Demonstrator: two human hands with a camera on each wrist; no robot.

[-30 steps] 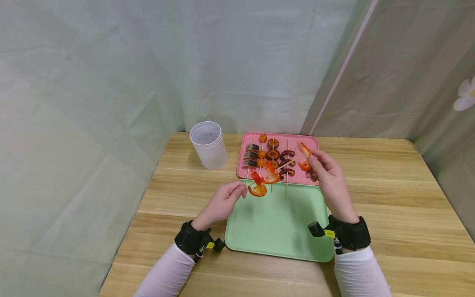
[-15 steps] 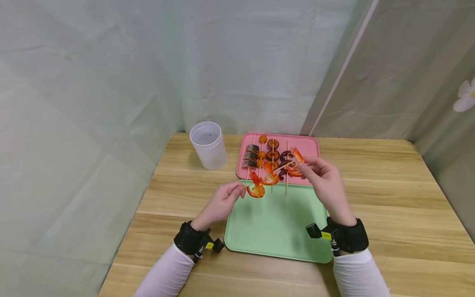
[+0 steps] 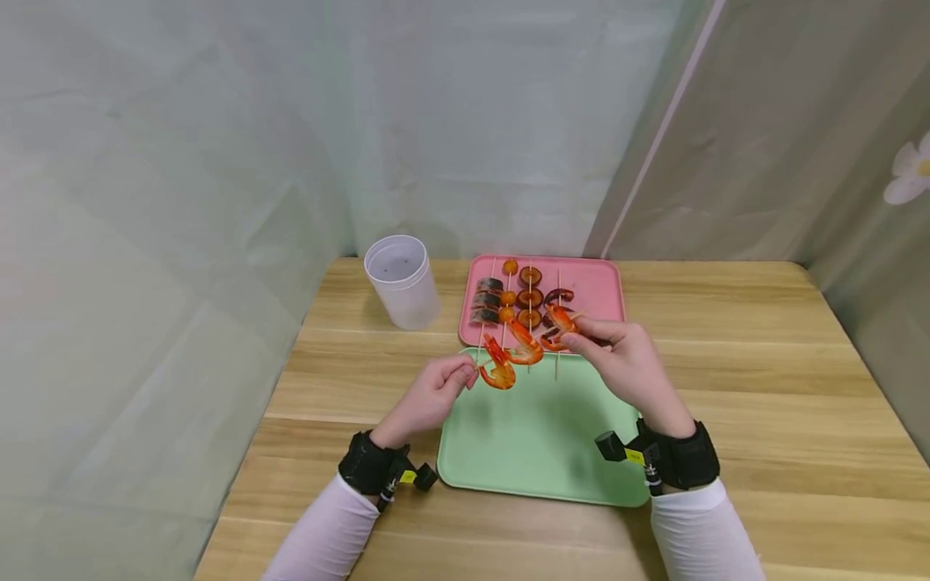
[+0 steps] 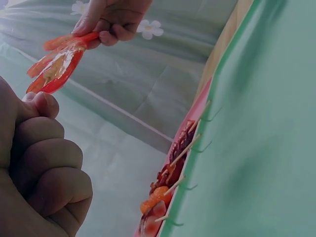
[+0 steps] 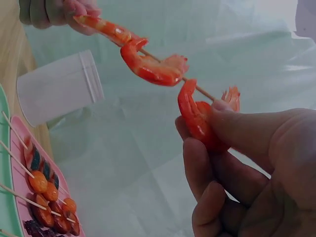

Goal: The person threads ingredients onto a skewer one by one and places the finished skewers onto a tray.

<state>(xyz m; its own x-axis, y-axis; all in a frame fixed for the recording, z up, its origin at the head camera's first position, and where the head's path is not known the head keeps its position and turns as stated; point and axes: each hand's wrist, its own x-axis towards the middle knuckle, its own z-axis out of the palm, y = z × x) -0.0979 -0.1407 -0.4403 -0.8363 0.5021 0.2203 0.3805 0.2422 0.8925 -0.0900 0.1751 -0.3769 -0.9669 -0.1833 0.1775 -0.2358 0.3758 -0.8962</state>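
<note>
My left hand (image 3: 434,395) pinches the near end of a thin wooden skewer (image 5: 203,92), held above the trays. Two orange-red shrimp (image 3: 525,345) sit on it close to those fingers. Farther along, my right hand (image 3: 630,367) grips a third shrimp (image 5: 197,118) between thumb and fingers. The skewer's tip shows just past this shrimp in the head view. Below the hands lies a green tray (image 3: 538,436). Behind it a pink tray (image 3: 599,282) carries several loaded skewers: grey-skinned fish pieces (image 3: 486,299), orange balls (image 3: 507,298), brown mushroom slices (image 3: 529,298) and dark tentacles (image 3: 559,296).
A translucent white cup (image 3: 407,294) stands left of the pink tray, with its mouth up. The wooden table (image 3: 756,387) extends to the right of both trays. Pale curtains (image 3: 465,129) hang behind it and on the sides. Skewer ends overhang the green tray's back edge.
My right hand has moved left with the third shrimp, sliding it from near the skewer's tip further along the stick. The left hand has stayed nearly still. The view has shifted slightly.
</note>
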